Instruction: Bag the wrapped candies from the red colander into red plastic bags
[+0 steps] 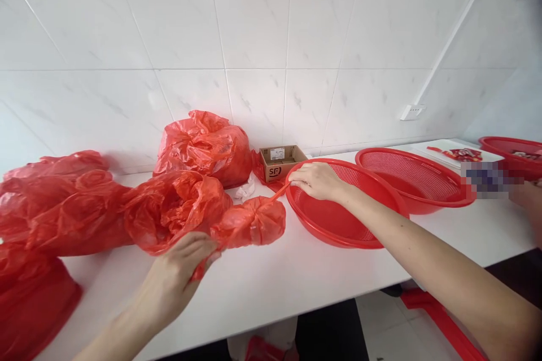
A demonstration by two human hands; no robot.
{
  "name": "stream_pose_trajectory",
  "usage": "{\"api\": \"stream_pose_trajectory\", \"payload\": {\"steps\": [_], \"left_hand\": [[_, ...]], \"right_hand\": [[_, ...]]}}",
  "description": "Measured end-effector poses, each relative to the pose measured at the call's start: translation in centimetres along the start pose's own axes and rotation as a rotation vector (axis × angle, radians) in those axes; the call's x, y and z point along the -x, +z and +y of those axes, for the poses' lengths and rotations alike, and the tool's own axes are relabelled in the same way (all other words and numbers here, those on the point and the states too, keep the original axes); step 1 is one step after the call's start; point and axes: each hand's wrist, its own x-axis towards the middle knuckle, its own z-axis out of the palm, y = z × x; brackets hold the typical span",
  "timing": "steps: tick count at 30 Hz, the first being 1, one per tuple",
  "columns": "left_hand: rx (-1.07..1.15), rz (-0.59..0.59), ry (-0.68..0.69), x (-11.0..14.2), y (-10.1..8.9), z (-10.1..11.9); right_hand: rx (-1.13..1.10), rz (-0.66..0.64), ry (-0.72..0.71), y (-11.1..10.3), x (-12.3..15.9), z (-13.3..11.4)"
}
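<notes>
A small filled red plastic bag [254, 223] is stretched between my two hands above the white table. My left hand [186, 259] grips the gathered plastic at its near left end, the fingers closed round it. With finger and thumb, my right hand [315, 180] pinches a thin twisted strip of the bag, drawn out to the right. That hand is over the left rim of a red plastic basket [342, 220], which has nothing visible in it. Just behind my left hand lies an open, crumpled red bag [178, 208]. What the small bag contains cannot be made out.
More red bags [55, 208] crowd the left, and a full one [207, 144] stands against the tiled wall. A cardboard box [282, 161] sits behind the baskets. Rightward are a second red basket [415, 177], a white board [457, 149] and another person's hand [529, 200].
</notes>
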Motion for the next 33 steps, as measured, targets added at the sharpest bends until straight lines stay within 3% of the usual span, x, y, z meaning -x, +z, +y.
{"api": "stream_pose_trajectory", "payload": {"steps": [3,5,7,10,12,15,18,28,33], "left_hand": [[0.175,-0.068,-0.074,0.1,-0.2,0.4],[0.376,-0.054,-0.253,-1.3,0.1,0.9],[0.711,0.027,-0.503,-3.5,0.7,1.5],[1.163,0.081,-0.709,-6.6,2.1,2.6],[1.278,-0.023,-0.722,-8.0,2.8,3.4],[1.339,-0.219,-0.686,-8.8,3.2,4.6],[1.384,-0.292,-0.687,-8.5,3.4,5.1],[1.382,-0.201,-0.768,-7.8,5.1,4.8],[1.243,-0.056,-0.731,-7.5,4.8,4.2]], "right_hand": [[-0.064,0.021,0.092,0.8,-0.5,-0.2],[-0.184,0.081,0.19,0.8,-1.1,-1.6],[-0.327,0.144,0.243,0.2,-1.6,-3.6],[-0.463,0.227,0.202,-0.9,-2.1,-6.9],[-0.515,0.255,0.166,-1.4,-2.3,-8.7],[-0.619,0.213,0.16,-1.3,-2.4,-10.2],[-0.692,0.108,0.192,-0.4,-2.4,-10.5],[-0.707,-0.054,0.268,0.8,-2.1,-9.9],[-0.755,-0.143,0.319,0.0,-1.0,-10.3]]}}
